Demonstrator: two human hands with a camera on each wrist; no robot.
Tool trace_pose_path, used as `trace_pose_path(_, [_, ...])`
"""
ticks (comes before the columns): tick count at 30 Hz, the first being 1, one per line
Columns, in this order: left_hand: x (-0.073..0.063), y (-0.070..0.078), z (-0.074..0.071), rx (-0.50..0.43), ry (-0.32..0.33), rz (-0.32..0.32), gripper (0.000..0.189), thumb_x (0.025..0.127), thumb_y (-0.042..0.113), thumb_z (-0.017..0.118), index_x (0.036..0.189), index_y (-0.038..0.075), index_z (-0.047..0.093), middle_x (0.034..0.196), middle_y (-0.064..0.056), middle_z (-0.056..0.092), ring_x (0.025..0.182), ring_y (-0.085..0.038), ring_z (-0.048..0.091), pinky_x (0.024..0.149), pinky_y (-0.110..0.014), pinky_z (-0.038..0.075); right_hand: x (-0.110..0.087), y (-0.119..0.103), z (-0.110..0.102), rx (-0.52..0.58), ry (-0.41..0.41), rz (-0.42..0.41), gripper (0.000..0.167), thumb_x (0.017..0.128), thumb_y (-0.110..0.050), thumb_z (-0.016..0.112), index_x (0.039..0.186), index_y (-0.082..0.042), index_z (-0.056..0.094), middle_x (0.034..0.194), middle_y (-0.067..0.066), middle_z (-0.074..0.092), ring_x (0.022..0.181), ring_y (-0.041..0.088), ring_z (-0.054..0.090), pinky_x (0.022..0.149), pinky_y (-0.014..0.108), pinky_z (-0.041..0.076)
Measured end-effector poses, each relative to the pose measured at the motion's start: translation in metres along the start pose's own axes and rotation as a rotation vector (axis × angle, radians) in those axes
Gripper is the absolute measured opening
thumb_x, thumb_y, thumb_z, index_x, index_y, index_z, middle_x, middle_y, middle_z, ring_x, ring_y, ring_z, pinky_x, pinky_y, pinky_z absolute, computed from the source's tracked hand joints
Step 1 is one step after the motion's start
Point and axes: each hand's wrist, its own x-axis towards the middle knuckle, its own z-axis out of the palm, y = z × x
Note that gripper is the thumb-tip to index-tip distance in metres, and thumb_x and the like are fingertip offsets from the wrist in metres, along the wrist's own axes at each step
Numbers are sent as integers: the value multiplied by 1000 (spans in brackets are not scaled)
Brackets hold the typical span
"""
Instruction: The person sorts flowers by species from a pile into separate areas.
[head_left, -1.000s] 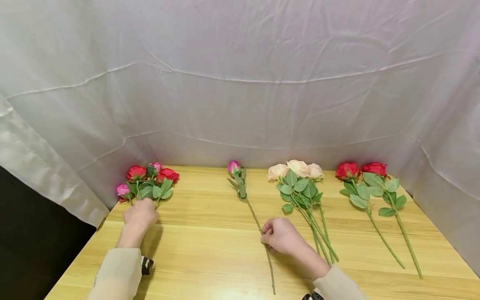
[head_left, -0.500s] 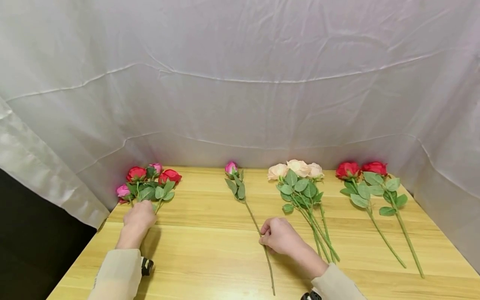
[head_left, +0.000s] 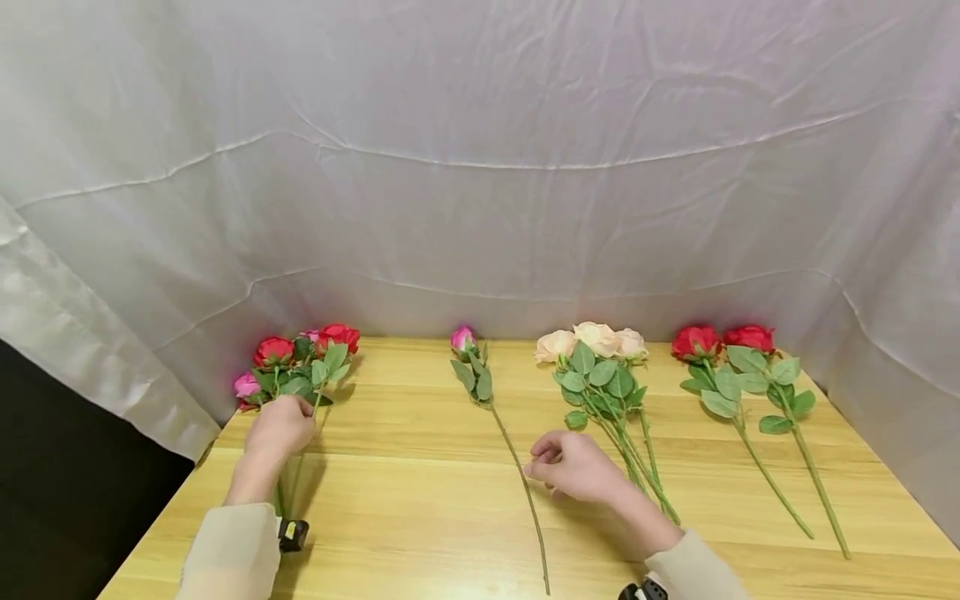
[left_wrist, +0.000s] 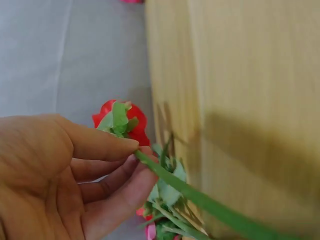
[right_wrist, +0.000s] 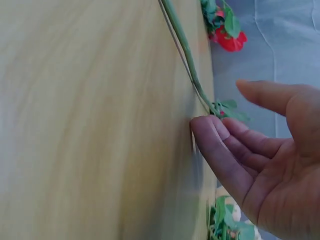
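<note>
My left hand (head_left: 279, 429) pinches the green stem (left_wrist: 205, 200) of a red rose (head_left: 339, 336) between thumb and fingers at the table's left side. In the left wrist view the bloom shows beyond the fingertips. Beneath and beside it lie another red rose (head_left: 274, 351) and pink blooms (head_left: 246, 385), partly hidden by leaves and the hand. My right hand (head_left: 579, 469) is just right of the thin stem (head_left: 517, 458) of a single pink rose (head_left: 462, 339). Its thumb stands apart from its loosely bent fingers in the right wrist view, with nothing gripped between them.
Several cream roses (head_left: 597, 339) lie right of centre, their stems running near my right wrist. Two red roses (head_left: 695, 342) lie farther right on the wooden table (head_left: 405, 517). A pale cloth (head_left: 480, 208) hangs behind the table.
My right hand has let go of the pink rose's stem and drawn slightly right, after the bloom shifted a little left. My left hand has raised a red rose's stem off the table.
</note>
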Motion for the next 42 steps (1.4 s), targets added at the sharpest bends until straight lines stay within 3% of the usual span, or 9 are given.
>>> trace_pose_path(2, [-1, 4, 0, -31, 32, 10, 12, 90, 9, 55, 90, 6, 66, 90, -17, 67, 83, -32, 61, 68, -44, 50, -1, 2, -3, 9, 10, -6, 39, 94, -18, 76, 121, 8, 62, 101, 11, 65, 80, 22, 67, 63, 35, 63])
trace_pose_path(4, [-3, 9, 2, -95, 63, 12, 15, 92, 10, 55, 94, 4, 68, 90, -16, 68, 82, -31, 63, 67, -42, 52, -1, 3, -5, 15, 31, -5, 41, 95, -19, 75, 124, 6, 62, 107, 11, 65, 82, 22, 67, 65, 35, 63])
trace_pose_path(6, [-6, 17, 5, -211, 87, 6, 26, 95, 11, 56, 114, -3, 68, 106, -21, 71, 89, -32, 68, 72, -46, 60, -2, 2, -6, 24, 66, -12, 40, 95, -19, 75, 125, 5, 62, 112, 12, 67, 84, 22, 68, 66, 35, 63])
trace_pose_path(10, [-12, 38, 12, -498, 110, -16, 31, 101, 9, 57, 125, -10, 62, 110, -23, 65, 89, -30, 69, 68, -35, 66, -1, -1, -5, 49, 164, -41, 35, 96, -18, 75, 124, 0, 65, 119, 12, 69, 91, 21, 70, 70, 33, 63])
trace_pose_path(15, [-16, 69, 25, -784, 127, -16, 33, 103, 5, 59, 130, -13, 56, 117, -25, 60, 99, -32, 66, 69, -28, 65, 2, -5, -2, 68, 263, -79, 31, 97, -19, 74, 124, -6, 68, 121, 6, 70, 99, 18, 69, 74, 26, 61])
trace_pose_path(23, [-15, 122, 48, -1069, 91, 8, 33, 102, 1, 61, 131, -13, 54, 117, -20, 55, 101, -25, 61, 71, -26, 64, 11, -14, 9, 180, 311, -123, 32, 96, -11, 73, 127, -6, 66, 122, 13, 70, 100, 21, 69, 76, 28, 63])
trace_pose_path(31, [-18, 167, 76, -1195, 56, 57, 29, 101, -2, 62, 127, -13, 56, 114, -20, 58, 98, -27, 62, 75, -35, 66, 17, -26, 20, 200, 317, -162, 32, 95, -6, 72, 126, -1, 66, 116, 11, 72, 93, 23, 70, 76, 39, 65])
trace_pose_path(38, [-20, 193, 90, -1231, 30, 101, 27, 101, 0, 63, 125, -12, 56, 112, -19, 58, 99, -31, 63, 80, -42, 65, 19, -29, 24, 135, 312, -156, 24, 94, -8, 73, 117, -1, 70, 105, 7, 74, 88, 20, 69, 67, 30, 63])
trace_pose_path(42, [-22, 203, 96, -1247, 23, 118, 25, 102, 1, 63, 123, -11, 57, 110, -18, 60, 96, -30, 63, 75, -38, 66, 19, -28, 24, 76, 316, -164, 20, 94, -9, 74, 113, -1, 72, 99, 6, 74, 82, 16, 68, 67, 28, 61])
